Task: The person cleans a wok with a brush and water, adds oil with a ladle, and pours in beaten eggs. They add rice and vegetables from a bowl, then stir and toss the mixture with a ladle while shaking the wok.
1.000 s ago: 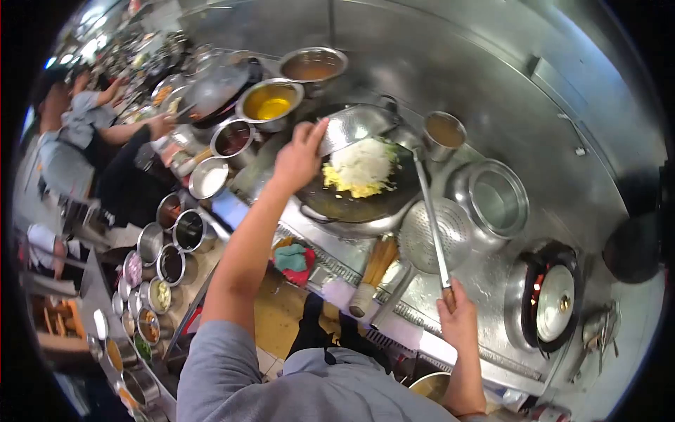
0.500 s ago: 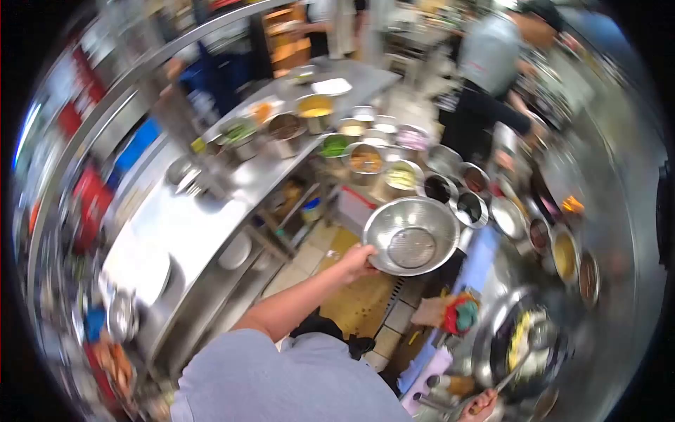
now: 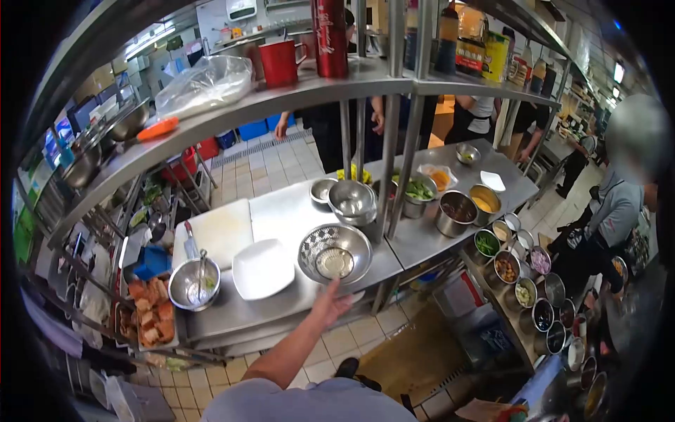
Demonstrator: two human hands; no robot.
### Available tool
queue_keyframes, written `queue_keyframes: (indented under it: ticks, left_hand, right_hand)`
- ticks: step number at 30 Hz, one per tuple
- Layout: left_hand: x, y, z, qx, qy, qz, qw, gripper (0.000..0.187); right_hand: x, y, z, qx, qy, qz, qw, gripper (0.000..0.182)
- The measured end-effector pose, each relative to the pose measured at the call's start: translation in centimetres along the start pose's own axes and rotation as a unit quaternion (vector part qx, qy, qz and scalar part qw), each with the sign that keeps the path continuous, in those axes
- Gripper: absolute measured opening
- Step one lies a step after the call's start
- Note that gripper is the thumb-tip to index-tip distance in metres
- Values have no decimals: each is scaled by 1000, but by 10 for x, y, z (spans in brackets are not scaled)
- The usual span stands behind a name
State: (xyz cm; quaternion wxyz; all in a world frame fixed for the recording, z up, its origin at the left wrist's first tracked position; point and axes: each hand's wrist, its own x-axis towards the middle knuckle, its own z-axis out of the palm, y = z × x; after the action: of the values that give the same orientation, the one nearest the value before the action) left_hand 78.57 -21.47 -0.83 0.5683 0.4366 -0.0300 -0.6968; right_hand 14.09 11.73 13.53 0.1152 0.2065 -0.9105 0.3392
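A perforated metal colander (image 3: 354, 243) rests on the steel counter (image 3: 320, 299), close to its front edge. My left hand (image 3: 330, 307) is just in front of the colander's rim, fingers stretched out and open, holding nothing. Left of the colander lies a white square plate (image 3: 263, 270). Behind it, small metal bowls (image 3: 351, 199) stand by the shelf posts. My right hand is out of view.
A metal bowl with a utensil (image 3: 195, 284), a knife on a white board (image 3: 226, 228) and a tray of meat chunks (image 3: 152, 313) are at left. An overhead shelf (image 3: 281, 96) spans the counter. A co-worker (image 3: 608, 218) stands at right beside several ingredient pots (image 3: 524, 292).
My view has swung left from the wok to the counter. The colander, held in my left hand before, now sits on the counter, released. My right hand with the ladle has left view.
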Motion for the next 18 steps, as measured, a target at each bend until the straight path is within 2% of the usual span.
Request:
queue_keyframes:
  ticks: [2, 3, 4, 5, 6, 7, 9, 10, 12, 13, 14, 16, 17, 18]
  left_hand:
    - [-19, -4, 16, -3, -9, -133, 991, 82]
    - [-24, -5, 21, 5, -19, -138, 990, 82]
    - [-29, -6, 25, 88, -102, -132, 982, 82]
    - [-35, -5, 29, 168, -182, -124, 961, 81]
    - [-43, 1, 42, 180, -187, -135, 956, 81]
    - [-48, 13, 63, 236, -248, -96, 935, 79]
    - [-55, 44, 110, 323, -349, -4, 880, 77]
    - [-58, 60, 136, 357, -388, 42, 849, 75]
    - [-68, 97, 204, 397, -430, 199, 786, 74]
    - [-62, 111, 242, 384, -459, 272, 753, 76]
    - [-66, 130, 286, 410, -467, 321, 715, 75]
    - [-63, 152, 382, 403, -490, 438, 637, 83]
    - [-66, 162, 427, 440, -433, 499, 608, 97]
    - [-38, 163, 480, 454, -354, 556, 600, 107]
  right_hand:
    - [1, -12, 54, 113, -91, 4, 989, 44]
    - [12, 4, 105, 189, -111, -21, 975, 33]
    - [11, 31, 134, 259, -127, -40, 957, 26]
    - [-22, -7, 125, 231, -141, -85, 959, 21]
    - [-58, -76, 107, 200, -159, -130, 958, 18]
    - [-68, -99, 96, 197, -154, -117, 961, 18]
    - [-80, -122, 83, 248, -280, -29, 927, 18]
    - [-78, -104, 81, 245, -280, -22, 928, 18]
    - [-54, -61, 81, 147, -192, -114, 964, 18]
    - [-53, -48, 71, 170, -190, -81, 964, 19]
    - [-55, -41, 62, 170, -191, -80, 964, 19]
    - [-72, -41, 37, 190, -164, 11, 968, 20]
    - [-82, -34, 29, 190, -159, 17, 969, 20]
    - [-95, -25, 18, 58, -144, -9, 988, 32]
